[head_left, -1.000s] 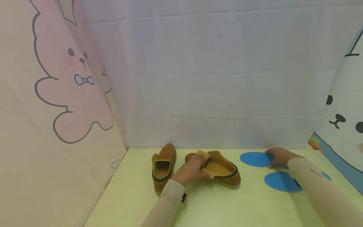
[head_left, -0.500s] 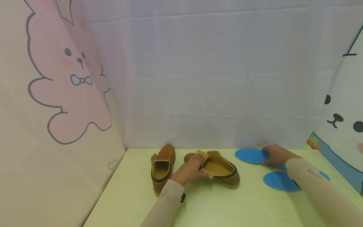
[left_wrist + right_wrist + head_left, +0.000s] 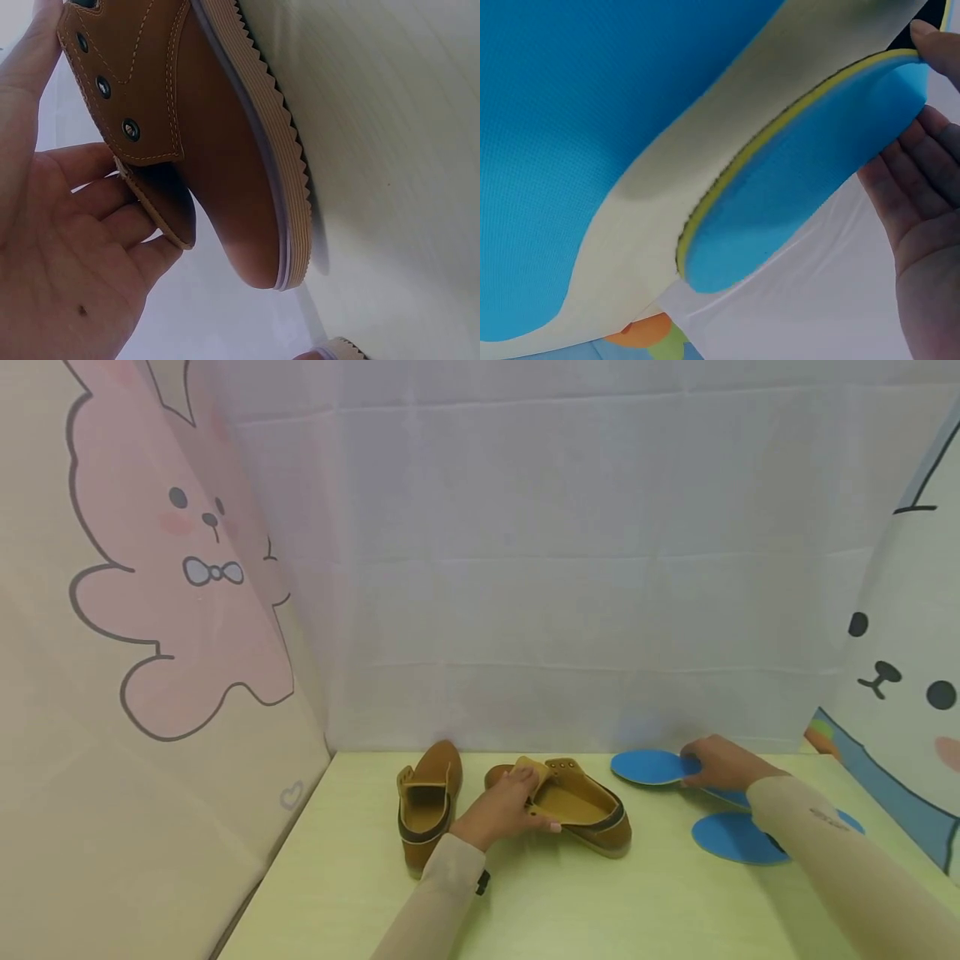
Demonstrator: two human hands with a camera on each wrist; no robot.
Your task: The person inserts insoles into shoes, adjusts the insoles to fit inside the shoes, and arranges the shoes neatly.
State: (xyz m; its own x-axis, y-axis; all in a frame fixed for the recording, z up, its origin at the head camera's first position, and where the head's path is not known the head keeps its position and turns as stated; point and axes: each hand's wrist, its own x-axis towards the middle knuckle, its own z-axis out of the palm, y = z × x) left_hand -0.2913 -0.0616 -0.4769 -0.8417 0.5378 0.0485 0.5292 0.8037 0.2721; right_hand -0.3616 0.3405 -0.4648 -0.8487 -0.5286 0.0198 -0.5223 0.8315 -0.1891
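A brown shoe (image 3: 611, 839) with a tan lining lies slanted on the table, its opening facing up. My left hand (image 3: 498, 814) holds it at the front: in the left wrist view the fingers curl against the tongue (image 3: 166, 206), while the thumb lies along the eyelet flap (image 3: 124, 90). On the right, my right hand (image 3: 723, 764) pinches a blue insole (image 3: 648, 766) across its middle. The right wrist view shows that insole bent, with a yellow edge, the thumb on one side and fingers on the other. A second blue insole (image 3: 738, 839) lies nearer, partly hidden by the right sleeve.
The matching brown shoe (image 3: 431, 814) stands left of the left hand, toe toward the back. A white curtain (image 3: 570, 610) closes off the rear of the pale table (image 3: 570, 910). Printed cloth walls (image 3: 202, 635) stand at both sides.
My right hand has shifted a little to the left with the insole, apart from the second one. The left hand and its shoe stay almost in place.
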